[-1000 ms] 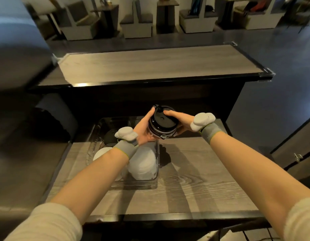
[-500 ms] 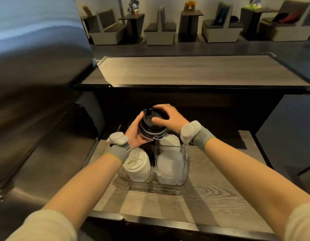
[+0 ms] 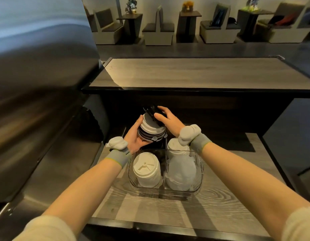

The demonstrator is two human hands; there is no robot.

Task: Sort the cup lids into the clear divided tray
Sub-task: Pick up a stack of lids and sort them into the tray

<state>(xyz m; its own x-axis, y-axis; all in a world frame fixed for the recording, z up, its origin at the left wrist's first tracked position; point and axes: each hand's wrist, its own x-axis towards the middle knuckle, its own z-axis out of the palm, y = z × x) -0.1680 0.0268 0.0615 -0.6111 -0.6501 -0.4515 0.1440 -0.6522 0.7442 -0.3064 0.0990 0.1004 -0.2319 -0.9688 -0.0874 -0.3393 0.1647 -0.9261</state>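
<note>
A lid stack [image 3: 151,131] is cradled from below by the left hand [image 3: 134,139] and steadied on top by the right hand [image 3: 169,120], held over the tray's [image 3: 200,173] far-left compartment, probably for lowering in.

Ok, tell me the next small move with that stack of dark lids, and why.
Probably lower the stack of dark lids straight down into the far-left compartment of the clear tray. The left hand cradles the stack from the side and the right hand steadies its top directly above that compartment, which looks free, while the other three compartments already hold white lids.
</note>
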